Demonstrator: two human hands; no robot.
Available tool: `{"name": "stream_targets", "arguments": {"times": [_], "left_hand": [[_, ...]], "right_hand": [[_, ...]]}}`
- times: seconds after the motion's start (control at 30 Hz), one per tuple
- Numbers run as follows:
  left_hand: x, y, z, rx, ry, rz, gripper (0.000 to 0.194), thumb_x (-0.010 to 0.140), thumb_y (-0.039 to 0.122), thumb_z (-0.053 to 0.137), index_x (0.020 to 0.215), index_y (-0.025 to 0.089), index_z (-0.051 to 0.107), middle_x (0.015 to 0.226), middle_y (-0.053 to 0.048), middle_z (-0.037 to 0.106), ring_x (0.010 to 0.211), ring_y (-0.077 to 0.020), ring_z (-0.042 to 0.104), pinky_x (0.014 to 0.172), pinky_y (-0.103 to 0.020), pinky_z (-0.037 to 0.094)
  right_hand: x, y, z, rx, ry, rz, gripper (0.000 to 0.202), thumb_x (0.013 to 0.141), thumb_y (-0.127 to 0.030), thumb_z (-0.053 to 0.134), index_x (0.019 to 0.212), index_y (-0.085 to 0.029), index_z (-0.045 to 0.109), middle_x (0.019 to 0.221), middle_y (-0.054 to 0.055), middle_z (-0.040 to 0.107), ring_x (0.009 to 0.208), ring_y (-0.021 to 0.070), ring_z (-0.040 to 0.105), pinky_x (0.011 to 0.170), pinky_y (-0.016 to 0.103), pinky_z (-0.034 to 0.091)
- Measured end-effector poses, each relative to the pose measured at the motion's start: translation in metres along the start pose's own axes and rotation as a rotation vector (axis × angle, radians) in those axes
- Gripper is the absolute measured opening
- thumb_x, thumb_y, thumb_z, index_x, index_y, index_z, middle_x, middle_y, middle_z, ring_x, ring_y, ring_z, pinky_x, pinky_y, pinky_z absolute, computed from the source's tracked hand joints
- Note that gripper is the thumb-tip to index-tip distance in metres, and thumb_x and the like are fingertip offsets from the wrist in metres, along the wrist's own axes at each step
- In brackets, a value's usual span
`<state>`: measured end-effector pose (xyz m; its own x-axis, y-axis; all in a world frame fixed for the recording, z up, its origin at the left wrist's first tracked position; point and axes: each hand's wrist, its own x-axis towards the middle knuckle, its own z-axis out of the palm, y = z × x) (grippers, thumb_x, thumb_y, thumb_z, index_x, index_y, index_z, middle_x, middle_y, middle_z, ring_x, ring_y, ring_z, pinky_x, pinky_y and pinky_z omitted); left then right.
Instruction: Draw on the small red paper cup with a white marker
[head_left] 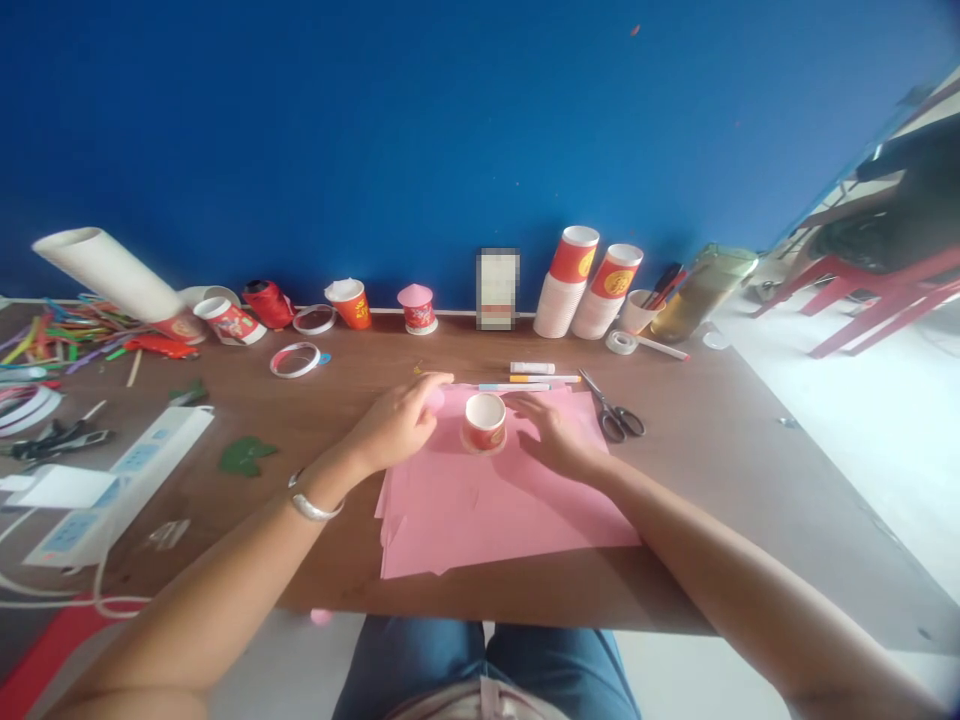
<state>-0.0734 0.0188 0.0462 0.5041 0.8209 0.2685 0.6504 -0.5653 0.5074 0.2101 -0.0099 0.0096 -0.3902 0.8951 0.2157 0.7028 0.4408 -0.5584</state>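
Observation:
A short red-and-white paper cup piece [485, 425] stands, open top up, on a stack of pink paper [480, 510]. To its left is my left hand [401, 422], with fingers and thumb apart and the fingers loosely bent. A pale pink patch shows between them; I cannot tell whether it is a separate piece. My right hand [553, 437] rests low over the paper just right of the cup piece, fingers stretched and apart. Neither hand touches the cup piece. Behind it lie a blue-and-white marker [514, 387], a yellow one [545, 378] and a white stick-like tube [532, 368].
Scissors [615, 407] lie right of the paper. Stacked cups [561, 300], a pen cup [637, 312] and a pink-topped cup [418, 312] line the blue wall. On the left are a power strip [157, 455], tape rolls [295, 360] and colourful pipe cleaners [82, 335].

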Motion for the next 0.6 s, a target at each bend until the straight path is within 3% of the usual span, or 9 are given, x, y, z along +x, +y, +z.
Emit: {"name": "stream_targets", "arguments": {"times": [0.1, 0.23, 0.33, 0.4, 0.5, 0.6], "left_hand": [[0.029, 0.005, 0.009, -0.363, 0.031, -0.094, 0.038, 0.089, 0.015, 0.052, 0.125, 0.022, 0.062, 0.133, -0.009, 0.070, 0.125, -0.0242, 0.066, 0.114, -0.048, 0.052], [0.079, 0.005, 0.037, -0.790, 0.109, -0.246, 0.023, 0.082, 0.015, 0.059, 0.104, 0.016, 0.065, 0.117, -0.011, 0.071, 0.110, -0.0212, 0.070, 0.104, -0.046, 0.056], [0.102, 0.003, 0.059, -0.839, 0.098, -0.255, 0.021, 0.082, 0.018, 0.062, 0.103, 0.016, 0.065, 0.114, -0.011, 0.071, 0.105, -0.0198, 0.069, 0.096, -0.040, 0.058], [0.105, 0.001, 0.069, -0.838, 0.097, -0.265, 0.020, 0.082, 0.020, 0.066, 0.101, 0.015, 0.066, 0.111, -0.011, 0.072, 0.104, -0.0206, 0.069, 0.093, -0.038, 0.057], [0.100, -0.002, 0.076, -0.809, 0.148, -0.270, 0.033, 0.083, 0.029, 0.073, 0.113, 0.017, 0.065, 0.123, -0.011, 0.068, 0.112, -0.0220, 0.065, 0.098, -0.038, 0.054], [0.091, -0.001, 0.072, -0.788, 0.139, -0.234, 0.054, 0.084, 0.039, 0.077, 0.132, 0.020, 0.061, 0.129, -0.012, 0.067, 0.114, -0.0234, 0.065, 0.096, -0.037, 0.054]], "right_hand": [[0.021, 0.025, -0.016, -0.079, 0.075, 0.096, 0.046, 0.091, -0.009, 0.050, 0.132, -0.025, 0.066, 0.134, 0.009, 0.068, 0.122, 0.0254, 0.065, 0.106, 0.045, 0.055], [0.061, 0.051, -0.031, -0.170, 0.110, 0.227, 0.024, 0.095, -0.017, 0.062, 0.116, -0.021, 0.072, 0.131, 0.013, 0.067, 0.131, 0.0304, 0.057, 0.111, 0.049, 0.050], [0.078, 0.059, -0.035, -0.166, 0.110, 0.273, 0.030, 0.100, -0.038, 0.064, 0.125, -0.021, 0.065, 0.133, 0.011, 0.064, 0.117, 0.0241, 0.064, 0.101, 0.046, 0.056], [0.081, 0.059, -0.036, -0.122, 0.138, 0.272, 0.027, 0.098, -0.037, 0.067, 0.118, -0.019, 0.068, 0.127, 0.013, 0.066, 0.117, 0.0264, 0.063, 0.103, 0.046, 0.054], [0.078, 0.053, -0.034, 0.012, 0.202, 0.242, 0.020, 0.093, -0.030, 0.069, 0.110, -0.020, 0.073, 0.115, 0.013, 0.071, 0.120, 0.0317, 0.060, 0.106, 0.047, 0.047], [0.072, 0.045, -0.027, 0.232, 0.208, 0.210, 0.033, 0.091, -0.046, 0.067, 0.114, -0.022, 0.074, 0.098, 0.007, 0.072, 0.094, 0.0250, 0.066, 0.088, 0.040, 0.053]]}}
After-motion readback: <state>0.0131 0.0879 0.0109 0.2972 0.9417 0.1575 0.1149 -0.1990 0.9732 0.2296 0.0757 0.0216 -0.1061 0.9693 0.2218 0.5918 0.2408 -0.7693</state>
